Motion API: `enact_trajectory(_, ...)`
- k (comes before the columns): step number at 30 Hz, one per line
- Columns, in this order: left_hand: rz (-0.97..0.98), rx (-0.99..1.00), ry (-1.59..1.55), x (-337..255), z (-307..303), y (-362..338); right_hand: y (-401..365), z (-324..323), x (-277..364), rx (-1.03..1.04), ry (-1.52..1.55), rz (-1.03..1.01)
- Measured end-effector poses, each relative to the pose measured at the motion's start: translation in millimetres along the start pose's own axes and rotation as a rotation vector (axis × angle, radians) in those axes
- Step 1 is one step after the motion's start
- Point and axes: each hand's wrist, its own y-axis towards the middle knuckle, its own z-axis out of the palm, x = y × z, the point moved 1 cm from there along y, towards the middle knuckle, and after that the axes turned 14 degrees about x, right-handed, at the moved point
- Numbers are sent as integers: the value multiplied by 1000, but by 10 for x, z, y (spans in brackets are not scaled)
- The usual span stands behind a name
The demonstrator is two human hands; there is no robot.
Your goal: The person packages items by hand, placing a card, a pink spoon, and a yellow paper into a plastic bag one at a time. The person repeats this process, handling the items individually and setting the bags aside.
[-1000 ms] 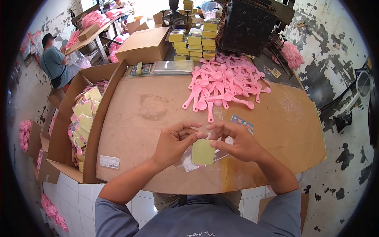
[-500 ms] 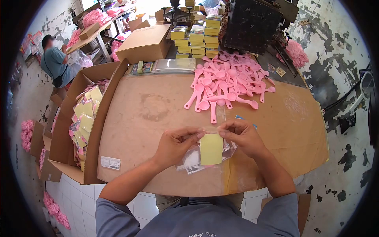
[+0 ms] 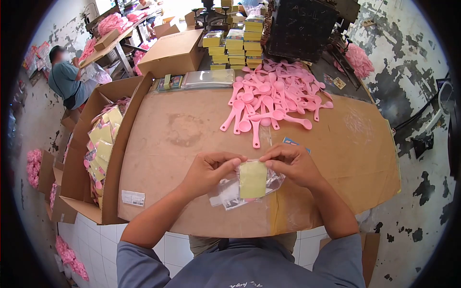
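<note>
My left hand pinches the left side of a clear plastic bag's upper edge between thumb and fingers. At the right side of that edge, my right hand has the same pinch. A pale yellow card shows through the film, upright between the hands. Beneath it, more clear plastic bags lie loosely on the cardboard-covered table. Part of a blue printed card sticks out behind my right hand. Beyond both hands is a heap of pink spoons.
An open carton at left holds packed yellow cards and pink spoons. At the back stand a closed box, stacks of yellow-edged cards, a pile of clear sleeves and a black machine. A person sits far left.
The yellow card now sits behind clear film and looks duller than before. My fingertips stay close together at the bag's top, and the whole view has shifted slightly.
</note>
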Motion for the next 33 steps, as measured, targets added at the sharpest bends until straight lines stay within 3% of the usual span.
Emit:
enact_trajectory(8,-37,-29,102,-7,36,9,39,50,-44,-9,70,2)
enact_trajectory(14,66,-59,84,-7,-29,-2,39,69,-59,88,-20,44)
enact_trajectory(17,290,-145,-105,-111,187,46,40,17,-49,132,-12,62)
enact_trajectory(21,21,30,124,-50,24,-36,55,104,186,67,156,-46)
enact_trajectory(23,-119,49,142,-99,-88,-49,53,-13,173,-56,32,-130)
enact_trajectory(26,146,-187,24,-250,-375,-149,-49,-374,258,-208,-325,-89)
enact_trajectory(28,563,-507,-58,-325,-622,-234,-158,-613,274,-270,-512,-4)
enact_trajectory(30,822,-785,-218,-626,-636,-288,-252,-798,219,-309,-595,81)
enact_trajectory(31,809,-743,-374,-754,-586,-316,-286,-840,187,-313,-655,134)
enact_trajectory(33,689,-637,-148,-455,-643,-215,-333,-889,104,-312,-773,239)
